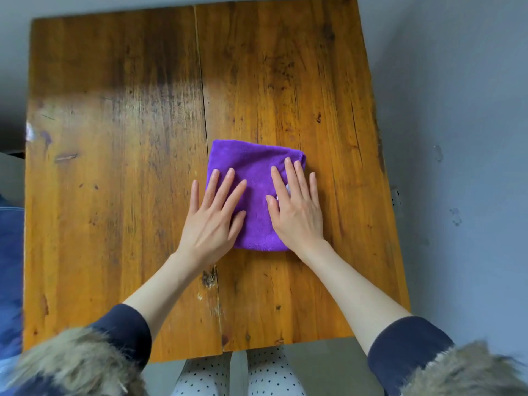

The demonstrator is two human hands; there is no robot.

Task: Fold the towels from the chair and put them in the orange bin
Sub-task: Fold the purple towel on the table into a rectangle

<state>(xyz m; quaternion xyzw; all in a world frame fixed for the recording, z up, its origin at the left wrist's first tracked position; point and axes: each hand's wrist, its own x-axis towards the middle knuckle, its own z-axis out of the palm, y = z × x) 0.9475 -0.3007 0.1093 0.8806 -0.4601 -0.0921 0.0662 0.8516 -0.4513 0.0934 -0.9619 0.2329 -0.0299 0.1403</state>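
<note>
A purple towel, folded into a small rectangle, lies flat on the wooden table, a little right of the middle seam. My left hand rests palm down on the towel's left side, fingers spread, with its little finger on the wood. My right hand lies palm down on the towel's right side, fingers spread, its outer edge over the table. Neither hand grips the cloth. A small pale label peeks out between the right hand's fingers. The chair and the orange bin are out of view.
Grey floor surrounds the table on the right and behind. Blue fabric shows at the left edge. My legs in dotted trousers stand at the table's near edge.
</note>
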